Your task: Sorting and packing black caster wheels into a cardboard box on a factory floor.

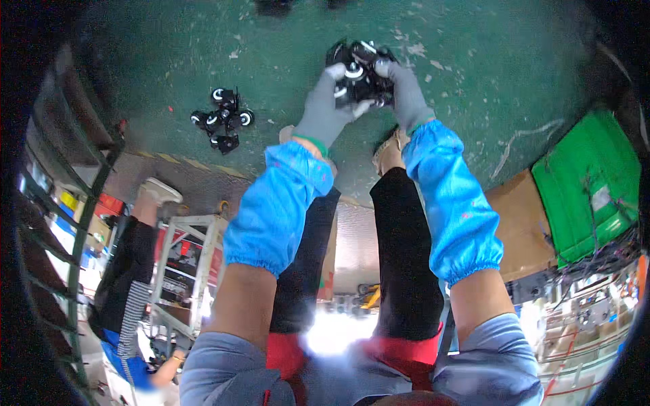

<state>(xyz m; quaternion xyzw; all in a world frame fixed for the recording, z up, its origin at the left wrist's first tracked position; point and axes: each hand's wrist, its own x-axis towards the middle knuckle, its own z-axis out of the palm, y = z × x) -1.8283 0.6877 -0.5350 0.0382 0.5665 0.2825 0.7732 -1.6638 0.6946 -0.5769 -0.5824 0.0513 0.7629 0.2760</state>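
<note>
Both my hands wear grey gloves and grip a bunch of black caster wheels (366,80) with white hubs, held out over the green floor. My left hand (328,105) closes on the bunch from its left, thumb on top. My right hand (407,95) clasps its right side, thumb also on top. Most of my fingertips are hidden beneath the wheels. To the left, a separate group of black casters (223,118) with white-ringed wheels lies on the floor.
A green floor (271,47) with pale scuffs spreads ahead. On the right are a bright green crate (588,186) and a brown cardboard sheet (518,223). At left stand a dark metal rack (84,216), a white frame (166,264) and another person's leg (125,271). Dark objects (274,7) show at the far edge.
</note>
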